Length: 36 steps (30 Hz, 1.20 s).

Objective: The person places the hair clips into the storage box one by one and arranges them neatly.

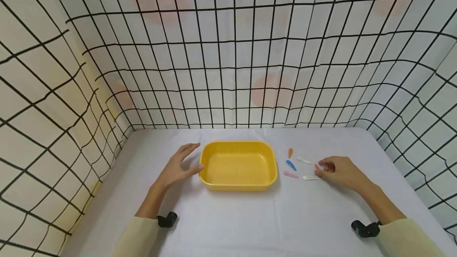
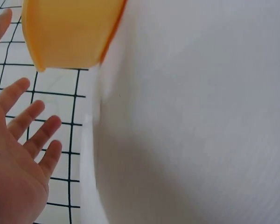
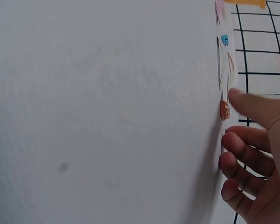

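My left hand point(image 1: 177, 168) is at the left side of a yellow rectangular tub point(image 1: 237, 186), its thumb right at the rim. Its fingers are spread and relaxed in the left wrist view. On the right, my right hand point(image 1: 339, 171) is low over the table, with bent fingers around an orange hair clip point(image 1: 316, 167). In the right wrist view this clip point(image 3: 225, 110) lies between the thumb and index finger, which stand apart. To the left lie a white clip point(image 1: 304, 160), another white clip point(image 1: 310, 177), a blue clip point(image 1: 291, 165), a pink clip point(image 1: 290, 174) and a second orange clip point(image 1: 290, 153).
A white cloth point(image 1: 246, 221) covers the table. Black wire grid point(image 1: 242, 54) stands along the back and both sides, with white sheeting behind it. Small black wrist cameras point(image 1: 365, 229) sit at both sleeves.
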### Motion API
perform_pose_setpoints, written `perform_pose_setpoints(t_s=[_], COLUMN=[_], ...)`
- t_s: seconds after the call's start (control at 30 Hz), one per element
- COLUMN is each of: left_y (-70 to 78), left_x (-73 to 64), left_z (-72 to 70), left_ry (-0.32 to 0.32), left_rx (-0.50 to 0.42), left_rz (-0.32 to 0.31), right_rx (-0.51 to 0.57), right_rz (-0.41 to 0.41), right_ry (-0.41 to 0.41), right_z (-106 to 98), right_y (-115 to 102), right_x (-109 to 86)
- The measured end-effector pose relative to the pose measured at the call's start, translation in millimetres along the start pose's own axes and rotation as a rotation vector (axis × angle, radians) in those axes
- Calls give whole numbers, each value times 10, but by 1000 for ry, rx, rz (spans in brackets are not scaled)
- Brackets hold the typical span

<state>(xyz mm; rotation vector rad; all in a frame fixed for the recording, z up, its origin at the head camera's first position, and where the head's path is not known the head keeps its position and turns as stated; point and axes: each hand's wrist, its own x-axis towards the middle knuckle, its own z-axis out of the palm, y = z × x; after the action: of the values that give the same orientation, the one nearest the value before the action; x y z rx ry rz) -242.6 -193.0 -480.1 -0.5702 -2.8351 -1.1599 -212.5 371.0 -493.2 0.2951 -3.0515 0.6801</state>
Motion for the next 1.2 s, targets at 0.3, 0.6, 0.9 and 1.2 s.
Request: perform_pose_setpoints(t_s=[0.3,0.6,0.9,1.2], left_y=[43,14,19,6], left_x=[-83,-135,-157,-142], left_z=[63,123,147,153], left_ry=[-11,-9,-53,-74], left_rx=[-107,-147,-274,-327], left_rz=[57,74,12,-16], right_rx=[21,71,109,266], right_rz=[21,29,62,46], right_ry=[31,48,101,59], right_z=[42,25,-11,-139], right_y=[-22,-70,-84,-311], right_x=[-28,-69,-78,26])
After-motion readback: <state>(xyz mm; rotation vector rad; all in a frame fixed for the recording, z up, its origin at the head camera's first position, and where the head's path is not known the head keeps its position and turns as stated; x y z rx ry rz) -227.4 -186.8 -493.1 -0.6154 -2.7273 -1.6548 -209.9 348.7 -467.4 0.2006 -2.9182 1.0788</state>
